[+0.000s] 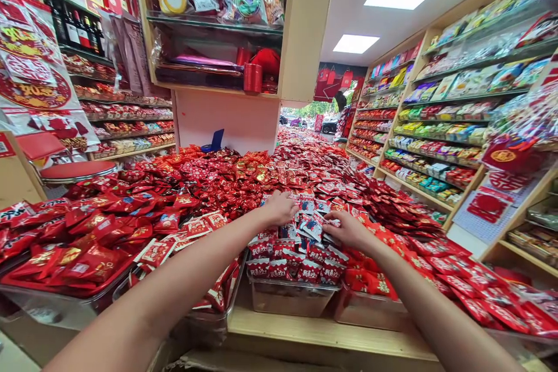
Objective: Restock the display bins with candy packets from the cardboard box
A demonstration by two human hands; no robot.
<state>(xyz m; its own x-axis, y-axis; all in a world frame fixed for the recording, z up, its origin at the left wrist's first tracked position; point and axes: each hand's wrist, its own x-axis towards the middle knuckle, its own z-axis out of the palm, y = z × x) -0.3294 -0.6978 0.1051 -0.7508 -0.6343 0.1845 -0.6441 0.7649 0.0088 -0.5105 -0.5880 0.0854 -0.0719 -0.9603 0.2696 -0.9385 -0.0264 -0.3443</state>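
Note:
A clear plastic bin [294, 297] in front of me holds small red-and-white wrapped packets [279, 269] standing in rows, with white lettering on their fronts. Farther back in the same bin, blue-and-white packets [310, 228] lie less evenly. My left hand [281, 208] rests over the back left of this pile, its fingers curled in; whatever is between them is hidden. At the right side of the pile is my right hand [347, 230], thumb and fingers closed at the edge of a small packet.
Heaps of red packets [93, 258] fill neighbouring bins to the left, and more red packets [483, 285] lie at right. A wooden ledge [279, 325] runs below the bins. An overhead cabinet [305, 29], stocked shelves [444, 110] and a red stool [78, 170] surround the display.

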